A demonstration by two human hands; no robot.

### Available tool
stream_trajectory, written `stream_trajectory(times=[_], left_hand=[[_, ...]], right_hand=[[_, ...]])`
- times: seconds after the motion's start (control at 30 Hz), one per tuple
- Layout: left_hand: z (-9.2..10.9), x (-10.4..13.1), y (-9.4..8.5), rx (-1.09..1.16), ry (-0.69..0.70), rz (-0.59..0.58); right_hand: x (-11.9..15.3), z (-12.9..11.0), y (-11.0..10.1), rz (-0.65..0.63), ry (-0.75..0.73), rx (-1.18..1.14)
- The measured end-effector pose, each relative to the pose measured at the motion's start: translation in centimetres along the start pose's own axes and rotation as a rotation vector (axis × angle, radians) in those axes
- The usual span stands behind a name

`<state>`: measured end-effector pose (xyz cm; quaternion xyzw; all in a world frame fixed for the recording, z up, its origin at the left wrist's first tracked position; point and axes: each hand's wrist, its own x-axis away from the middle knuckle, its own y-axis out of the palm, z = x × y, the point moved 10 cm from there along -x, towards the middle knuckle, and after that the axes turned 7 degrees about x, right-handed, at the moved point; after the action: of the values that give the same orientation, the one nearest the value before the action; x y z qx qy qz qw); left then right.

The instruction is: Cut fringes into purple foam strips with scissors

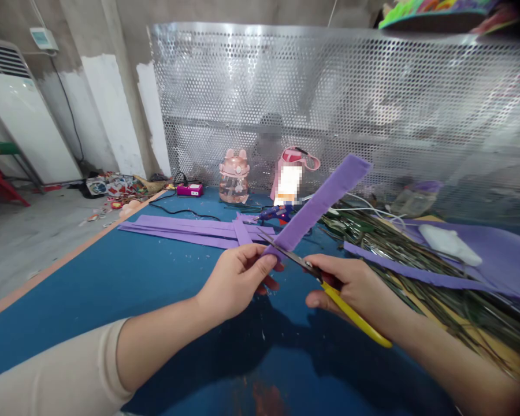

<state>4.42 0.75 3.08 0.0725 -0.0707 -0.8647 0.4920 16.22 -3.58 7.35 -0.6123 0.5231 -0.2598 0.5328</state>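
Note:
Between the thumb and fingers of my left hand (238,280) is the lower end of a purple felt strip (325,199), which slants up to the right. My right hand (351,283) grips a pair of scissors (297,259) with yellow handles. Their blades are parted and cross the strip just above my left fingertips. Behind my left hand, several long purple strips (177,228) lie flat on the blue table (169,277). Beyond the held strip rests a dark blue glue gun (277,214) with a small red light.
Thin dark green stems (398,271) heap up at the right, with a purple sheet (502,248) and a white packet (450,244) over them. A clear pink-lidded bottle (234,179) and a pink power strip (189,189) stand at the back. A perforated metal panel (329,104) bounds the table's far side.

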Motion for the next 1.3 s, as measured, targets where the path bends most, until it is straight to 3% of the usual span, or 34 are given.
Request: stream_trajectory(times=[0.37,0.63,1.3], left_hand=[[0.0,-0.2,-0.1,0.006,0.012,0.007],[0.4,-0.2,-1.0,0.040,0.038,0.080],[0.0,0.1,-0.1,0.063,0.037,0.014]], right_hand=[[0.0,0.5,0.3,-0.030,0.035,-0.039],[0.1,0.0,-0.2,-0.002,-0.061,0.052],[0.0,-0.9,-0.1,0.012,-0.059,0.029]])
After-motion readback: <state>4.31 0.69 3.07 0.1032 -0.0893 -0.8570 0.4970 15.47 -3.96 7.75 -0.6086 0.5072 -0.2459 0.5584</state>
